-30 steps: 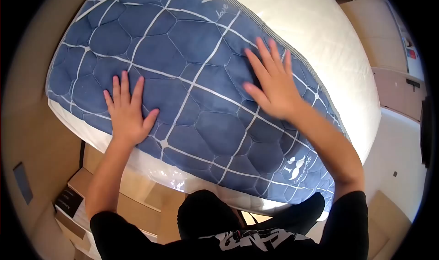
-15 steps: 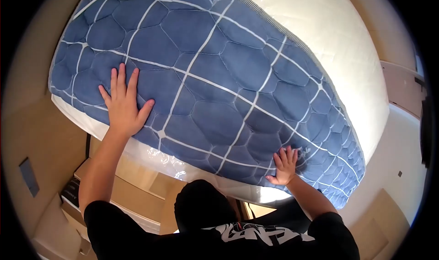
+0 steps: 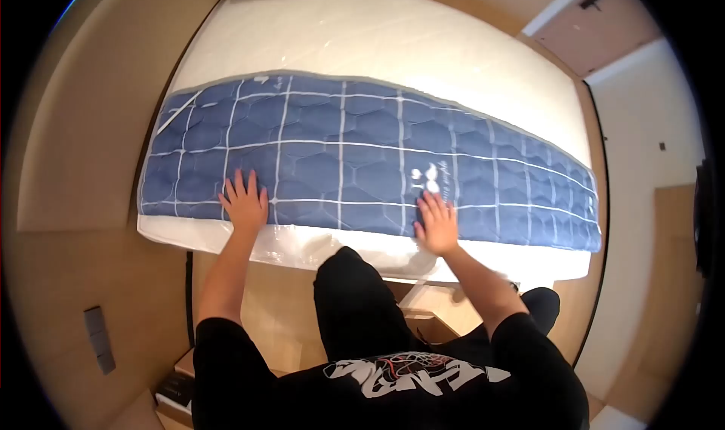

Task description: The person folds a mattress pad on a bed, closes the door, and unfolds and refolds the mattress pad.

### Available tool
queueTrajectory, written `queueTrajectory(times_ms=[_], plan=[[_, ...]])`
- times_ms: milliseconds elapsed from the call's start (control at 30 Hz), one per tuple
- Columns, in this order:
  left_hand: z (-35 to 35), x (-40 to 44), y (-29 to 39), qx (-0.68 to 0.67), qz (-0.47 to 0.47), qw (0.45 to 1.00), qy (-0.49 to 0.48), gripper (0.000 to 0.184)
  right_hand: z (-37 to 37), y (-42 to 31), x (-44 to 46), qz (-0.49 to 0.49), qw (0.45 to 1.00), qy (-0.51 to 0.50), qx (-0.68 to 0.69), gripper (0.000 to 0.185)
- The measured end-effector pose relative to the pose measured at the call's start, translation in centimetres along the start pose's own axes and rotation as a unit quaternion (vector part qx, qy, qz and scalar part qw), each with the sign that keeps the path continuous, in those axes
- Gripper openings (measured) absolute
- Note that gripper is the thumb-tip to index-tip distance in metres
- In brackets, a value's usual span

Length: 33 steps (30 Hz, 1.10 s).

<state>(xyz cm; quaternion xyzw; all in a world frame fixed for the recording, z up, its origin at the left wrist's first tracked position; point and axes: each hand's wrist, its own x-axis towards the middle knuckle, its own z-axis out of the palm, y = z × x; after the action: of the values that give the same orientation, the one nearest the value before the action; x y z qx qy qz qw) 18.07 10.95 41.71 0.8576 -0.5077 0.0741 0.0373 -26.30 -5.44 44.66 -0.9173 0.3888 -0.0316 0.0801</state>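
A blue quilted mattress pad point(image 3: 317, 124) with white grid lines lies folded lengthwise along the near side of a white mattress point(image 3: 362, 37). Flat on the pad's near left part rests my left hand point(image 3: 246, 203), fingers spread. My right hand point(image 3: 438, 224) presses on the pad right of the middle, just below a white printed motif, its fingers extended. Neither hand grips anything. Between the pad and the mattress's near edge, a strip of shiny clear plastic point(image 3: 302, 245) shows.
A padded headboard point(image 3: 91, 128) rises at the left. My knee point(image 3: 351, 294) is against the mattress's near side. Below it is an open wooden compartment point(image 3: 430, 328). A door point(image 3: 596, 26) stands at the far right, and a wall socket plate point(image 3: 98, 339) is at lower left.
The view has pulled back and levelled, so more of the mattress shows. My right hand has shifted left along the pad, closer to my left hand. Both hands stay on the pad.
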Motion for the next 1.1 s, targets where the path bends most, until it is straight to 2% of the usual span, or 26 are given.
queueTrajectory(times_ms=[33, 100, 133, 167, 233, 267, 300, 333, 367, 433, 467, 567, 633, 667, 700, 767, 833, 900, 933, 1000, 1100], plan=[[-0.2, -2.0, 0.6, -0.006, 0.037, 0.999, 0.007, 0.061, 0.2, -0.1, -2.7, 0.027, 0.999, 0.024, -0.019, 0.065], [-0.4, -7.1, 1.4, -0.093, 0.057, 0.993, 0.037, 0.059, -1.2, -0.4, -8.5, 0.063, 0.997, -0.045, 0.021, 0.068], [-1.3, -9.2, 1.8, -0.151, 0.047, 0.987, 0.023, 0.057, -1.4, 0.3, -10.9, 0.047, 0.997, -0.055, -0.020, 0.066], [-2.1, -11.2, 2.1, -0.205, 0.034, 0.978, 0.005, 0.055, -1.3, 2.2, -12.3, 0.043, 0.998, -0.053, 0.009, 0.063], [-3.3, -14.3, 2.5, -0.194, -0.017, 0.972, -0.132, 0.045, 0.2, 7.1, -15.2, 0.029, 0.996, -0.051, 0.071, 0.057], [-3.0, -15.5, 2.1, -0.220, -0.052, 0.963, -0.144, 0.040, 1.4, 9.4, -15.9, 0.159, 0.972, -0.077, 0.155, 0.051], [-2.3, -16.8, 1.5, -0.247, -0.087, 0.952, -0.158, 0.036, 2.0, 11.5, -16.3, 0.286, 0.923, -0.106, 0.236, 0.045], [-2.5, -17.9, 0.8, -0.272, -0.121, 0.939, -0.172, 0.032, 1.6, 13.2, -16.3, 0.380, 0.858, -0.091, 0.332, 0.041], [-3.8, -18.8, 0.5, -0.319, -0.166, 0.919, -0.165, 0.029, 1.3, 14.5, -16.1, 0.467, 0.774, -0.078, 0.420, 0.037], [-6.7, -20.5, 0.8, -0.411, -0.257, 0.862, -0.146, 0.025, -0.6, 15.2, -16.9, 0.539, 0.547, 0.036, 0.639, 0.036], [-7.0, -21.1, 0.5, -0.505, -0.320, 0.791, -0.130, 0.021, -2.7, 14.3, -16.8, 0.544, 0.418, 0.100, 0.721, 0.031], [-14.6, -20.8, 3.5, -0.530, -0.331, 0.781, -0.015, 0.017, 2.9, 19.7, -16.2, 0.402, 0.325, 0.108, 0.849, 0.027], [-17.6, -19.6, 4.3, -0.506, -0.237, 0.827, 0.066, 0.014, 1.5, 19.4, -14.4, 0.463, 0.301, 0.130, 0.823, 0.023], [-19.9, -19.0, 6.0, -0.452, -0.222, 0.858, 0.103, 0.013, 1.1, 19.2, -14.1, 0.473, 0.308, 0.136, 0.814, 0.025], [-22.3, -18.0, 8.6, -0.445, -0.191, 0.866, 0.123, 0.015, 1.0, 19.3, -13.8, 0.483, 0.317, 0.141, 0.804, 0.026], [-24.7, -16.2, 12.3, -0.431, -0.132, 0.879, 0.159, 0.020, -1.0, 18.3, -12.6, 0.507, 0.290, 0.162, 0.796, 0.029], [-24.4, -13.5, 13.7, -0.432, -0.180, 0.878, 0.102, 0.042, -0.7, 18.1, -12.6, 0.521, 0.274, 0.162, 0.792, 0.032], [-24.5, -9.5, 13.6, -0.532, -0.384, 0.753, -0.053, 0.071, 1.0, 19.3, -12.1, 0.518, 0.275, 0.138, 0.798, 0.033], [-23.3, -8.1, 12.4, -0.547, -0.440, 0.708, -0.078, 0.078, 2.7, 20.2, -12.1, 0.503, 0.265, 0.135, 0.812, 0.030], [-17.9, -5.9, 8.7, -0.571, -0.538, 0.606, -0.129, 0.092, 4.0, 20.4, -12.6, 0.493, 0.287, 0.153, 0.807, 0.024], [-9.4, -4.5, 3.6, -0.580, -0.610, 0.506, -0.189, 0.087, 3.8, 20.0, -13.7, 0.509, 0.326, 0.168, 0.779, 0.020]])
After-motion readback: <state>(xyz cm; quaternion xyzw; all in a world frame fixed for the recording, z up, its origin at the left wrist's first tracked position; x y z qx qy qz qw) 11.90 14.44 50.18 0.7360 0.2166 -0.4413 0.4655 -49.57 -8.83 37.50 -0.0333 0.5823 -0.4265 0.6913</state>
